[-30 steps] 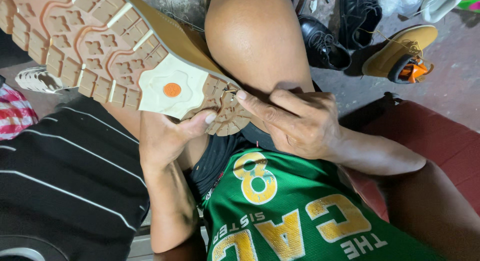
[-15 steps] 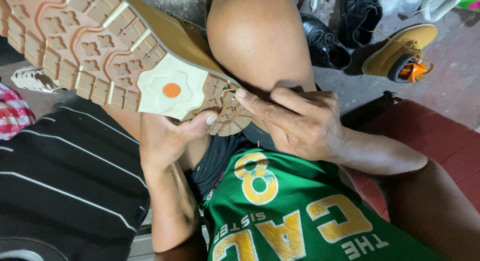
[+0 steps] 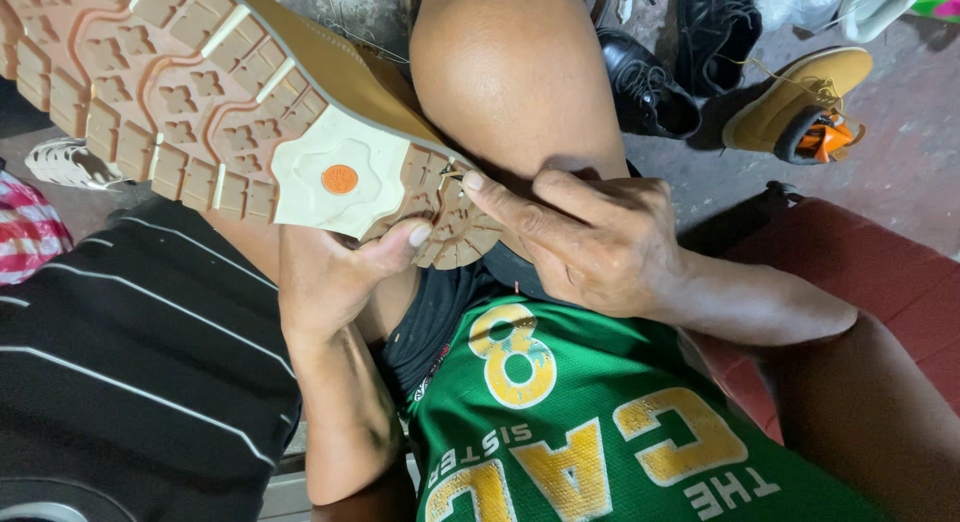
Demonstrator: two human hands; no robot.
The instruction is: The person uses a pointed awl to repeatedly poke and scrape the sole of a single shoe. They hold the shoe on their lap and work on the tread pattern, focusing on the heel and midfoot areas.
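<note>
Nearby, black shoes (image 3: 690, 67), tan boot (image 3: 800, 102), knee (image 3: 510, 72) between.

No packages, signs or screens; 1 round orange label (image 3: 340, 179) sits on the boot sole's (image 3: 200, 102) cream patch

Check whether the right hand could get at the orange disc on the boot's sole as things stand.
Probably yes: the right hand sits at the sole's heel edge, and the orange disc faces up uncovered; the left hand grips lower, below it.
</note>
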